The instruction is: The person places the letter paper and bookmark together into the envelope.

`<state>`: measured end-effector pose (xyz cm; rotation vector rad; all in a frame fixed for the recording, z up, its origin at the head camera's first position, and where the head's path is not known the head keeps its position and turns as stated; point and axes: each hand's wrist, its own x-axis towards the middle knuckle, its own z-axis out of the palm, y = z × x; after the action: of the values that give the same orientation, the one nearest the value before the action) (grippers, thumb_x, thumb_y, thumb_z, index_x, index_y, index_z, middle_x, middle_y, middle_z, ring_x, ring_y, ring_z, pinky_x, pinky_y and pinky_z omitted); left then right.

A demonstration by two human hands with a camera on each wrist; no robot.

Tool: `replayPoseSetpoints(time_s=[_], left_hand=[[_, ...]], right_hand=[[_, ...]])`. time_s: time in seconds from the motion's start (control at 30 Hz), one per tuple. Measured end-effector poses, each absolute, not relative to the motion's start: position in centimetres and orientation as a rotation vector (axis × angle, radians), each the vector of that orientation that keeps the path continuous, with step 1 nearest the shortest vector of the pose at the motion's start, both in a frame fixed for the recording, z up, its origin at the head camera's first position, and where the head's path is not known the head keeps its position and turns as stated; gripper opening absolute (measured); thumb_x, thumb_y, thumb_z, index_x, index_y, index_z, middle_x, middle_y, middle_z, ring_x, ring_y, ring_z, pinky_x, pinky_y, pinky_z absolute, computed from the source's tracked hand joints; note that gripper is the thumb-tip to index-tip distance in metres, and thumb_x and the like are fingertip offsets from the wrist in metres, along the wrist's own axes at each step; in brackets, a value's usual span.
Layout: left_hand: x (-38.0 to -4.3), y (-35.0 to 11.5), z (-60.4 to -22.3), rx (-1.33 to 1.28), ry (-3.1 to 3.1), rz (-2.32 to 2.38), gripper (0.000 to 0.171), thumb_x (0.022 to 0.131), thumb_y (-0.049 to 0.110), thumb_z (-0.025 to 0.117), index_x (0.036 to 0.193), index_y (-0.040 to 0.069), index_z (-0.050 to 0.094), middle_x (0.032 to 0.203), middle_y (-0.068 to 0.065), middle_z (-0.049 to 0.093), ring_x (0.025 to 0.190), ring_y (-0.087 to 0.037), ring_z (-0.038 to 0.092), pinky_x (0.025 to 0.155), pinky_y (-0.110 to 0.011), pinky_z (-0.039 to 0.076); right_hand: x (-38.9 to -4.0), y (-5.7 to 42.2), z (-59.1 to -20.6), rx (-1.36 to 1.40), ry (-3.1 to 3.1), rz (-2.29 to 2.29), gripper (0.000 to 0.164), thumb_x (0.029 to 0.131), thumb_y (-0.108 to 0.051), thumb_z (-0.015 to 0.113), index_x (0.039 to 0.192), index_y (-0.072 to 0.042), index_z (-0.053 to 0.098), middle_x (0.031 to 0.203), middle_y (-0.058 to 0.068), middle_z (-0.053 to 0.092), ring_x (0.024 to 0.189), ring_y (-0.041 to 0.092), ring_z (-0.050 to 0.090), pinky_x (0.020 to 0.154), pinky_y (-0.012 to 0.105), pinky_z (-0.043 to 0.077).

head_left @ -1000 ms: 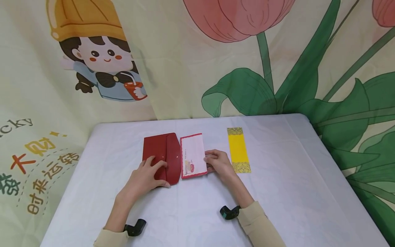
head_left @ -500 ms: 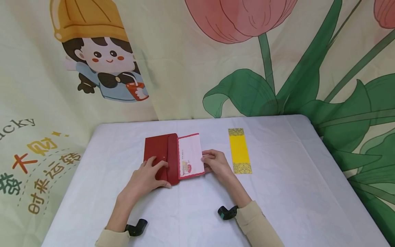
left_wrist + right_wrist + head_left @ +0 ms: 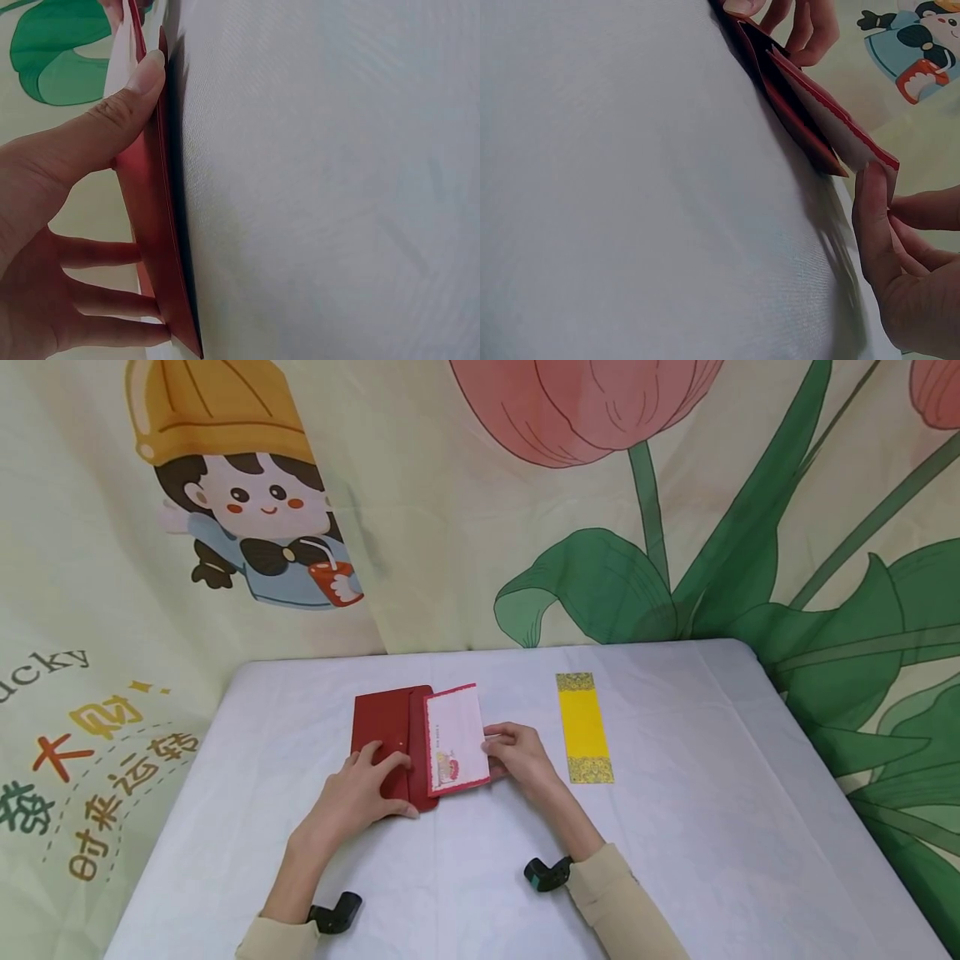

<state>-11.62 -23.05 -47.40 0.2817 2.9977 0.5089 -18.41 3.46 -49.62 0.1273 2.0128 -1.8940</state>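
Note:
A dark red envelope [image 3: 378, 718] lies on the white-covered table with its flap folded out to the right. My left hand [image 3: 360, 795] rests on it, fingertips spread over its top and thumb at the near edge. In the left wrist view the thumb and several fingertips touch the envelope [image 3: 154, 217]. My right hand [image 3: 525, 762] pinches the right edge of a white card [image 3: 457, 735] with a red border and a small printed picture. That card overlaps the flap. From the right wrist view, the card [image 3: 829, 112] is tilted, its left end at the envelope's gaping mouth.
A yellow paper strip [image 3: 585, 727] with patterned gold ends lies flat to the right of the right hand. A printed curtain [image 3: 420, 527] hangs behind the table [image 3: 675, 860]. Each wrist carries a small black camera.
My right hand has moved the card leftward, from beside the envelope to over its flap, and the card has tilted slightly. The left hand has stayed on the envelope.

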Motion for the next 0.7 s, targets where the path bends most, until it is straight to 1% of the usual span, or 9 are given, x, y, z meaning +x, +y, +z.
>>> replayPoseSetpoints(time_s=[0.47, 0.7], left_hand=[[-11.7, -23.1, -47.3, 0.265, 2.980, 0.489, 0.072, 0.073, 0.050, 0.090, 0.133, 0.022, 0.062, 0.150, -0.029, 0.042, 0.132, -0.056, 0.044, 0.091, -0.073, 0.050], [-11.7, -23.0, -47.4, 0.256, 2.984, 0.497, 0.072, 0.072, 0.048, 0.091, 0.133, 0.023, 0.062, 0.150, -0.029, 0.042, 0.133, -0.054, 0.044, 0.091, -0.072, 0.051]], right_hand=[[-18.8, 2.6, -49.8, 0.078, 1.983, -1.894, 0.031, 0.097, -0.010, 0.068, 0.127, -0.003, 0.065, 0.099, 0.012, 0.074, 0.075, 0.019, 0.070, 0.065, 0.029, 0.062], [-18.9, 2.0, -49.9, 0.066, 1.985, -1.889, 0.031, 0.098, -0.009, 0.067, 0.127, -0.002, 0.065, 0.099, 0.013, 0.074, 0.072, 0.019, 0.069, 0.064, 0.029, 0.062]])
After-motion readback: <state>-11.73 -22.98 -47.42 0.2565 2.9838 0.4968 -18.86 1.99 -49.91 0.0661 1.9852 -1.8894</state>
